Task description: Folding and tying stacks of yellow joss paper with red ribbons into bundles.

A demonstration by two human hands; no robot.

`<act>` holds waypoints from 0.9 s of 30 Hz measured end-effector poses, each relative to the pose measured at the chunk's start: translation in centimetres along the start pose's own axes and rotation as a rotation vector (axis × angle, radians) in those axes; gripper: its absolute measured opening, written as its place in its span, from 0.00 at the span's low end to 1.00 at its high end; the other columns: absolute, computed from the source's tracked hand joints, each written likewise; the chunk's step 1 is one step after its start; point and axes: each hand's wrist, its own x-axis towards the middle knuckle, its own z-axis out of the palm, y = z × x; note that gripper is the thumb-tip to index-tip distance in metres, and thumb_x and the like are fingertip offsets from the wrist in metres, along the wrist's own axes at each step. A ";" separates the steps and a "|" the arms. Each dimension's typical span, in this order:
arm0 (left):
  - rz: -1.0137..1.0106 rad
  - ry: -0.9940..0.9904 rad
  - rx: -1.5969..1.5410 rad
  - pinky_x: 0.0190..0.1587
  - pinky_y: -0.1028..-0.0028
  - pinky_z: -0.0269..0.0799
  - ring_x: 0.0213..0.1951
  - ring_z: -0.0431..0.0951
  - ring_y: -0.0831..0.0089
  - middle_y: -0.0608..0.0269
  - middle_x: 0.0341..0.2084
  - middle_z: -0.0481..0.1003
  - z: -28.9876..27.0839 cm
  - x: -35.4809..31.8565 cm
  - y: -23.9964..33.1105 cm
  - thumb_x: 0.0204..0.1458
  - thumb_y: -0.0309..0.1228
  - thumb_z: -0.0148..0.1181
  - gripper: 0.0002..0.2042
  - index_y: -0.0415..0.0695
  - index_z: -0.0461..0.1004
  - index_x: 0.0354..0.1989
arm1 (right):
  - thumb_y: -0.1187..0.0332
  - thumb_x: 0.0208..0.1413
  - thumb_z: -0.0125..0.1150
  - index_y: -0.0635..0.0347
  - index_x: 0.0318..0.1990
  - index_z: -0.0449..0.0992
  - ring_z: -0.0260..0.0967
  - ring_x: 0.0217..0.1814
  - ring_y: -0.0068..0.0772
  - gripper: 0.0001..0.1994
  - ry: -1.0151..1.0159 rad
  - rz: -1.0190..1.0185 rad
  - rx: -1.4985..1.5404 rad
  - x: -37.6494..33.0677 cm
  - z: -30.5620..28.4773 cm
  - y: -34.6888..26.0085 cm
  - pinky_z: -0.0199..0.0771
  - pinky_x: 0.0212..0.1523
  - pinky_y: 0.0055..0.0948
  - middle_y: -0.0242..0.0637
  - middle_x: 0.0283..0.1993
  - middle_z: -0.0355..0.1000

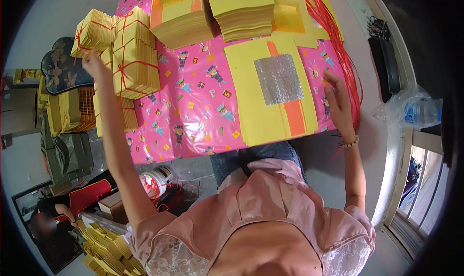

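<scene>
My left hand (95, 64) reaches far left and touches the tied yellow paper bundles (133, 58), bound with red string, stacked at the table's left edge; its grip is unclear. My right hand (337, 99) rests open on the pink patterned tablecloth (193, 107), at the right edge of a flat pile of yellow sheets (251, 107) bearing a silver foil square (279, 79) and an orange strip. Red strings (349, 63) lie just right of that hand.
Two tall stacks of yellow-orange paper (181, 15) (244, 13) stand at the table's far side. More yellow bundles (104, 247) lie on the floor lower left, near another person's hand (65, 211). A plastic bag with a bottle (411, 107) sits on the right.
</scene>
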 end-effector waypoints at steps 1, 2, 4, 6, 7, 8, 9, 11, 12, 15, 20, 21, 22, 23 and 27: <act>0.120 -0.115 0.010 0.43 0.75 0.70 0.45 0.71 0.72 0.58 0.50 0.69 0.7 -3.8 -0.5 0.61 0.41 0.55 0.25 0.35 0.64 0.61 | 0.70 0.68 0.50 0.63 0.66 0.63 0.62 0.69 0.37 0.21 -0.031 0.006 0.079 -0.6 0.3 0.8 0.62 0.67 0.33 0.41 0.67 0.63; 0.234 -0.247 0.002 0.42 0.77 0.68 0.42 0.69 0.75 0.61 0.47 0.68 3.2 -9.4 -0.5 0.62 0.43 0.53 0.24 0.37 0.66 0.58 | 0.70 0.68 0.50 0.63 0.66 0.63 0.62 0.69 0.37 0.21 -0.014 0.022 0.069 -1.4 0.2 1.2 0.62 0.67 0.33 0.41 0.67 0.63; 0.083 -0.458 -0.056 0.52 0.69 0.68 0.50 0.71 0.73 0.64 0.50 0.70 3.1 -17.8 -2.8 0.65 0.47 0.49 0.24 0.40 0.66 0.59 | 0.57 0.72 0.42 0.62 0.72 0.53 0.49 0.77 0.39 0.27 -0.067 0.081 0.308 -1.8 1.8 0.5 0.47 0.74 0.36 0.43 0.75 0.51; -0.281 -0.690 -0.213 0.67 0.60 0.54 0.69 0.58 0.63 0.57 0.70 0.56 6.2 -29.0 1.0 0.65 0.53 0.46 0.35 0.43 0.49 0.73 | 0.51 0.72 0.37 0.61 0.74 0.49 0.43 0.79 0.39 0.31 -0.072 0.156 0.371 -2.4 2.6 1.6 0.41 0.76 0.36 0.43 0.77 0.47; -0.391 -0.809 -0.335 0.71 0.59 0.48 0.73 0.50 0.61 0.55 0.74 0.46 6.1 -32.0 -0.2 0.66 0.53 0.42 0.35 0.45 0.46 0.75 | 0.46 0.72 0.33 0.60 0.75 0.45 0.37 0.81 0.38 0.34 -0.105 0.210 0.437 -2.4 3.2 1.5 0.36 0.77 0.36 0.43 0.79 0.42; -0.502 -0.844 -0.460 0.72 0.58 0.46 0.74 0.47 0.61 0.55 0.75 0.44 6.0 -34.7 -0.4 0.67 0.53 0.41 0.35 0.45 0.43 0.75 | 0.46 0.72 0.33 0.60 0.75 0.45 0.37 0.81 0.38 0.34 -0.107 0.202 0.445 -2.5 3.6 1.4 0.36 0.77 0.36 0.43 0.79 0.42; -0.591 -0.825 -0.508 0.72 0.59 0.45 0.74 0.46 0.61 0.55 0.75 0.45 6.2 -37.0 0.4 0.67 0.53 0.39 0.35 0.43 0.43 0.75 | 0.46 0.72 0.31 0.61 0.75 0.41 0.34 0.81 0.38 0.35 -0.147 0.203 0.468 -2.5 3.8 1.5 0.34 0.77 0.36 0.43 0.80 0.37; -0.585 -0.845 -0.587 0.72 0.63 0.44 0.74 0.46 0.62 0.55 0.74 0.45 6.3 -40.0 1.4 0.68 0.52 0.35 0.34 0.42 0.43 0.75 | 0.44 0.71 0.28 0.61 0.76 0.37 0.32 0.82 0.38 0.36 -0.187 0.184 0.475 -2.7 4.2 1.5 0.33 0.77 0.34 0.42 0.80 0.34; -0.593 -0.845 -0.647 0.72 0.65 0.44 0.74 0.47 0.62 0.56 0.74 0.46 6.6 -41.0 2.6 0.69 0.52 0.34 0.34 0.42 0.44 0.75 | 0.44 0.71 0.28 0.61 0.76 0.37 0.32 0.82 0.38 0.36 -0.183 0.182 0.474 -2.9 4.4 1.2 0.33 0.77 0.34 0.42 0.80 0.34; -0.681 -0.804 -0.517 0.72 0.68 0.44 0.73 0.49 0.65 0.57 0.74 0.48 6.3 -43.3 6.6 0.70 0.51 0.32 0.33 0.41 0.44 0.75 | 0.40 0.70 0.27 0.60 0.76 0.37 0.29 0.82 0.39 0.38 -0.191 0.265 0.576 -3.4 5.1 -1.1 0.30 0.78 0.35 0.44 0.80 0.35; -0.590 -0.801 -0.505 0.71 0.69 0.48 0.71 0.53 0.67 0.58 0.72 0.51 6.4 -43.9 6.6 0.70 0.50 0.31 0.31 0.43 0.45 0.75 | 0.41 0.70 0.27 0.61 0.76 0.37 0.29 0.82 0.39 0.38 -0.180 0.178 0.527 -3.7 5.5 -1.1 0.30 0.78 0.35 0.45 0.80 0.35; -0.560 -0.810 -0.505 0.71 0.69 0.49 0.71 0.53 0.67 0.59 0.72 0.51 6.4 -44.0 6.9 0.70 0.50 0.31 0.31 0.44 0.45 0.75 | 0.41 0.70 0.27 0.62 0.76 0.37 0.29 0.82 0.39 0.38 -0.176 0.171 0.523 -3.7 5.6 -1.0 0.30 0.78 0.35 0.45 0.80 0.35; -0.561 -0.808 -0.504 0.71 0.69 0.49 0.71 0.53 0.67 0.59 0.72 0.51 6.5 -44.1 7.1 0.70 0.50 0.31 0.31 0.44 0.45 0.75 | 0.41 0.70 0.27 0.62 0.76 0.37 0.29 0.82 0.39 0.38 -0.178 0.172 0.524 -3.8 5.6 -0.9 0.30 0.78 0.35 0.45 0.80 0.35; -0.553 -0.791 -0.484 0.70 0.69 0.52 0.70 0.56 0.67 0.58 0.71 0.54 6.6 -44.2 7.3 0.70 0.51 0.32 0.32 0.42 0.45 0.74 | 0.41 0.70 0.27 0.62 0.75 0.38 0.29 0.82 0.39 0.38 -0.165 0.172 0.528 -3.8 5.8 -0.9 0.30 0.78 0.36 0.45 0.80 0.35; -0.627 -0.846 -0.501 0.68 0.70 0.56 0.69 0.59 0.68 0.56 0.71 0.54 6.4 -43.8 5.9 0.69 0.52 0.34 0.33 0.40 0.46 0.74 | 0.41 0.70 0.27 0.64 0.75 0.38 0.28 0.82 0.39 0.39 -0.157 0.153 0.531 -3.9 5.8 -1.0 0.29 0.78 0.35 0.45 0.80 0.35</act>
